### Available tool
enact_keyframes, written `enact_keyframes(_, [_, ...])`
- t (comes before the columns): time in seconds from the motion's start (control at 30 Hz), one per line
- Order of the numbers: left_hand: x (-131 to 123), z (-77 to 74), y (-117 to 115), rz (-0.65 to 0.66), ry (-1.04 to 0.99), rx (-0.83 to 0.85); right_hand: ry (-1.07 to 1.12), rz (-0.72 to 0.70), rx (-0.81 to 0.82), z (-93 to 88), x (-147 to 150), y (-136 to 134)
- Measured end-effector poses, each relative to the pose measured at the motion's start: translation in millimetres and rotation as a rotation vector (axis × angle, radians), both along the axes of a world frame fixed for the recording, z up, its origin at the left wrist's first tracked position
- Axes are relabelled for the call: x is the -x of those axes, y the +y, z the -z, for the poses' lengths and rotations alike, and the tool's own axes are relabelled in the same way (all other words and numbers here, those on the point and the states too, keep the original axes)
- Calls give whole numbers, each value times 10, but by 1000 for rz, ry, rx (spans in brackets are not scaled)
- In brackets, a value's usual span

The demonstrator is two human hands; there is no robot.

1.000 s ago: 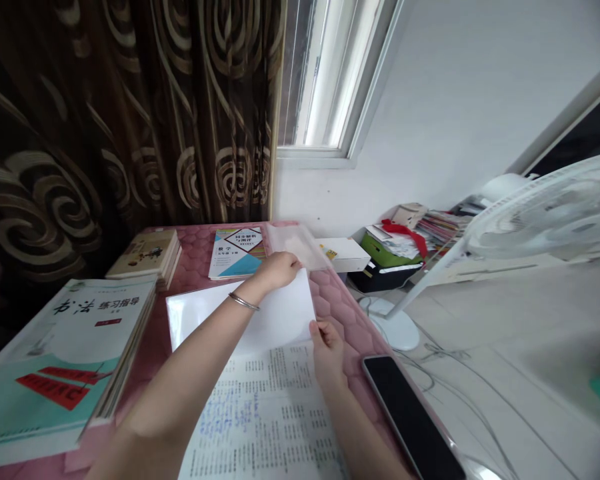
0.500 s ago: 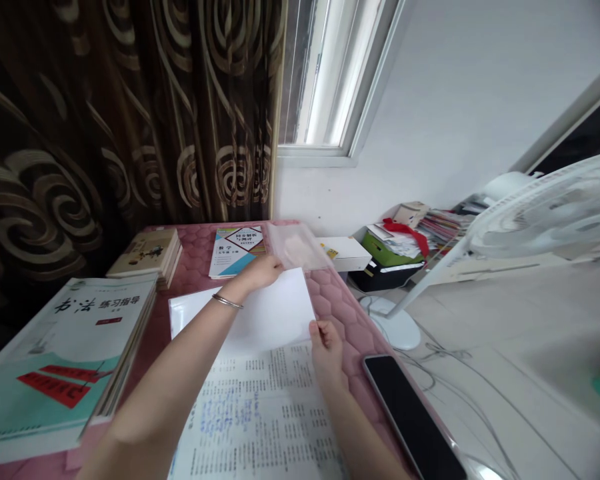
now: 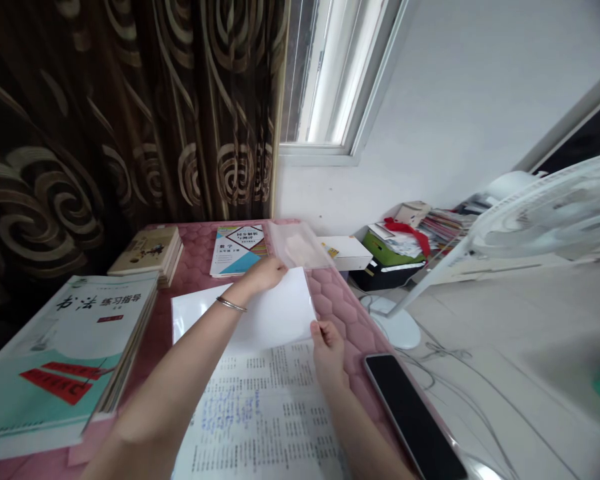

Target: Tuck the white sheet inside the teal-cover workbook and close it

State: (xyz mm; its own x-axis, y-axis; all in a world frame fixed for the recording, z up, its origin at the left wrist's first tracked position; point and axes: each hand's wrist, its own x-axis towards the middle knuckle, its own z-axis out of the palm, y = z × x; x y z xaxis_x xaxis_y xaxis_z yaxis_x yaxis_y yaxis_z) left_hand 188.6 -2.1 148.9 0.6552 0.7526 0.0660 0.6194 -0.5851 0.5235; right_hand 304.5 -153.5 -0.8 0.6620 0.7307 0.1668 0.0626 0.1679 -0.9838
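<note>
My left hand point(image 3: 266, 273), with a thin bracelet on the wrist, grips the flap of a clear plastic sleeve point(image 3: 300, 247) and holds it lifted at the far end. The white body of the sleeve point(image 3: 260, 319) lies flat on the pink desk mat point(image 3: 340, 303). At the sleeve's right edge, my right hand point(image 3: 329, 347) pinches the corner where a printed worksheet point(image 3: 265, 413) with blue handwriting sits partly inside it.
A teal and white book stack point(image 3: 65, 353) lies at the left, a brown book point(image 3: 147, 248) and a blue maths book point(image 3: 235, 250) at the back. A black phone point(image 3: 413, 417) lies at the right edge. A white fan point(image 3: 545, 213) stands beside the desk.
My left hand pulled back a little to the left with the clear flap still lifted, then eased slightly right. The right hand stays at the sleeve's corner.
</note>
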Motion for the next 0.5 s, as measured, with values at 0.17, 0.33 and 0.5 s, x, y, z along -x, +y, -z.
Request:
enact_keyframes(0.17, [-8, -18, -7, -5, 30, -10, 20, -1, -8, -4, 15, 1])
enact_keyframes(0.33, [-1, -45, -45, -22, 70, -42, 24, 10, -6, 18, 19, 24])
enact_keyframes(0.5, [56, -103, -106, -50, 135, -91, 38, 38, -43, 69, 39, 27])
